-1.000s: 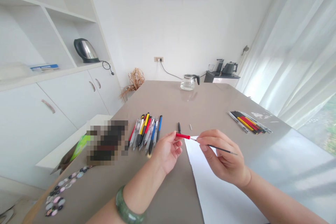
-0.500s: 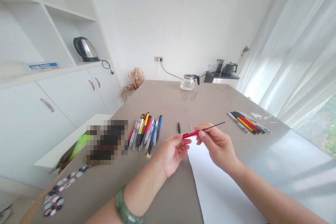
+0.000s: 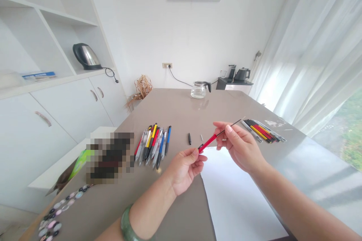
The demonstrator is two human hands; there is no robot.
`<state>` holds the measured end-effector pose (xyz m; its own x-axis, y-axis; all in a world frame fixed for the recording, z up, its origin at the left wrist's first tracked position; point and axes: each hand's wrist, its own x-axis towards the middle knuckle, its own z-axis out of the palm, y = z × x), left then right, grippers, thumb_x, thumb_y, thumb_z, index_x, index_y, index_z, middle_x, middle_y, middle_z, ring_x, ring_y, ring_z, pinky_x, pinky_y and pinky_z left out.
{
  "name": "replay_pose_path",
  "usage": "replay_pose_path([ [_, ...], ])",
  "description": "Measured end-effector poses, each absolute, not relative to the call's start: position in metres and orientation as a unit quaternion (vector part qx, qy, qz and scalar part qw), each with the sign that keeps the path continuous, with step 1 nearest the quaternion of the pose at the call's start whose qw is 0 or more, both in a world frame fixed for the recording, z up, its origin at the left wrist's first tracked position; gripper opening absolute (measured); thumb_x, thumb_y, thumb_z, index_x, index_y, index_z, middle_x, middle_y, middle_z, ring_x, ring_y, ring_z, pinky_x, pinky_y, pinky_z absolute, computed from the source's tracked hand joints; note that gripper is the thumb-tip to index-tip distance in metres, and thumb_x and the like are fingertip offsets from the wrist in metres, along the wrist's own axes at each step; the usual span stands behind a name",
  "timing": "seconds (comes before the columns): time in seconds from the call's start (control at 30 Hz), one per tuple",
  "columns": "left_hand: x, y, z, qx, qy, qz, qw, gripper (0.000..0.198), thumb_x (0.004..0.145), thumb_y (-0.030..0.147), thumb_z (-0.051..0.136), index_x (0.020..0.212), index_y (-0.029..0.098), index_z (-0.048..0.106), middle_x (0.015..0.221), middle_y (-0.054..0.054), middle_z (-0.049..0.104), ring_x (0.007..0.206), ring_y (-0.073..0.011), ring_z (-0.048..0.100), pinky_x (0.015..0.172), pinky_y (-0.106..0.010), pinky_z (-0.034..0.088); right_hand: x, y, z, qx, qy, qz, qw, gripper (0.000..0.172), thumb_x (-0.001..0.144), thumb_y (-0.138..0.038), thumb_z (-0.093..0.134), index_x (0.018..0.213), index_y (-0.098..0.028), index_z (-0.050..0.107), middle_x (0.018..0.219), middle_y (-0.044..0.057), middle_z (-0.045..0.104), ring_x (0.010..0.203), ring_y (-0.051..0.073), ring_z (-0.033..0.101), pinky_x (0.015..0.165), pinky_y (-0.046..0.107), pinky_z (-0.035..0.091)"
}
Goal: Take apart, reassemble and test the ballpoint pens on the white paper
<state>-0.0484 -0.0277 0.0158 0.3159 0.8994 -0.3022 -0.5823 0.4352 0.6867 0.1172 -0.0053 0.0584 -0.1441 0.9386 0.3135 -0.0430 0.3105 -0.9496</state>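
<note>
My left hand pinches the lower end of a red pen barrel, fingers closed on it. My right hand pinches a thin black refill whose near end goes into the barrel's upper end; barrel and refill slant up to the right above the table. A small black pen tip and a tiny metal spring lie on the brown table just beyond my hands. A white sheet of paper lies under my right forearm.
A bunch of assorted pens lies left of my hands. A row of refills lies at the right. A glass pot stands at the far edge. A bead bracelet lies near left. White cabinets with a kettle stand left.
The refill swung from pointing down-right to pointing up-right. Both hands rose slightly and the barrel now tilts upward. My right hand moved further right, away from my left.
</note>
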Motion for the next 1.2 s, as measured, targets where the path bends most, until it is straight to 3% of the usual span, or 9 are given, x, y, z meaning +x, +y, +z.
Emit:
replay_pose_path([
  [0.23,-0.048,-0.0287,0.0163,0.243,0.343,0.465,0.779,0.01,0.073,0.02,0.059,0.076,0.012,0.057,0.067,-0.006,0.061,0.054,-0.0068,0.053,0.053,-0.016,0.045,0.1172,-0.0042,0.0593,-0.411,-0.625,0.409,0.524,0.034,0.08,-0.042,0.041,0.089,-0.016,0.061,0.067,0.003,0.055,0.057,0.011,0.049,0.057,0.028,0.043],
  [0.5,-0.0474,-0.028,0.0147,0.236,0.344,0.485,0.769,0.011,0.072,0.022,0.06,0.075,0.012,0.056,0.066,-0.005,0.06,0.054,-0.0069,0.053,0.052,-0.016,0.043,0.1159,-0.0038,0.0553,-0.405,-0.621,0.415,0.528,0.038,0.081,-0.042,0.039,0.092,-0.014,0.062,0.057,0.001,0.051,0.056,0.012,0.049,0.056,0.029,0.042],
  [0.7,-0.0488,-0.0271,0.0097,0.261,0.322,0.476,0.776,0.014,0.072,0.025,0.061,0.075,0.013,0.056,0.065,-0.003,0.058,0.054,-0.0067,0.051,0.051,-0.017,0.04,0.1121,-0.0067,0.0549,-0.412,-0.672,0.399,0.468,0.034,0.08,-0.04,0.042,0.089,-0.015,0.063,0.065,0.002,0.053,0.061,0.012,0.049,0.06,0.028,0.044],
  [0.93,-0.0489,-0.027,0.0111,0.258,0.299,0.484,0.781,0.015,0.071,0.027,0.061,0.072,0.014,0.055,0.062,-0.001,0.053,0.053,-0.0061,0.047,0.051,-0.017,0.038,0.113,-0.008,0.0526,-0.39,-0.666,0.408,0.488,0.036,0.08,-0.041,0.042,0.103,-0.017,0.056,0.065,0.001,0.054,0.06,0.013,0.051,0.059,0.03,0.045],
  [1.1,-0.0485,-0.027,0.0113,0.261,0.312,0.479,0.778,0.013,0.072,0.026,0.06,0.074,0.014,0.055,0.062,0.0,0.052,0.053,-0.0058,0.047,0.05,-0.017,0.037,0.1113,-0.0099,0.057,-0.418,-0.666,0.348,0.511,0.032,0.082,-0.039,0.04,0.093,-0.017,0.061,0.061,0.001,0.052,0.06,0.012,0.05,0.06,0.029,0.043],
  [1.2,-0.0487,-0.026,0.011,0.267,0.311,0.481,0.775,0.013,0.073,0.026,0.058,0.071,0.014,0.053,0.061,0.0,0.051,0.052,-0.0057,0.046,0.049,-0.017,0.036,0.1123,-0.0096,0.0603,-0.411,-0.68,0.355,0.494,0.032,0.08,-0.039,0.043,0.091,-0.016,0.063,0.07,0.003,0.055,0.061,0.012,0.05,0.058,0.027,0.044],
])
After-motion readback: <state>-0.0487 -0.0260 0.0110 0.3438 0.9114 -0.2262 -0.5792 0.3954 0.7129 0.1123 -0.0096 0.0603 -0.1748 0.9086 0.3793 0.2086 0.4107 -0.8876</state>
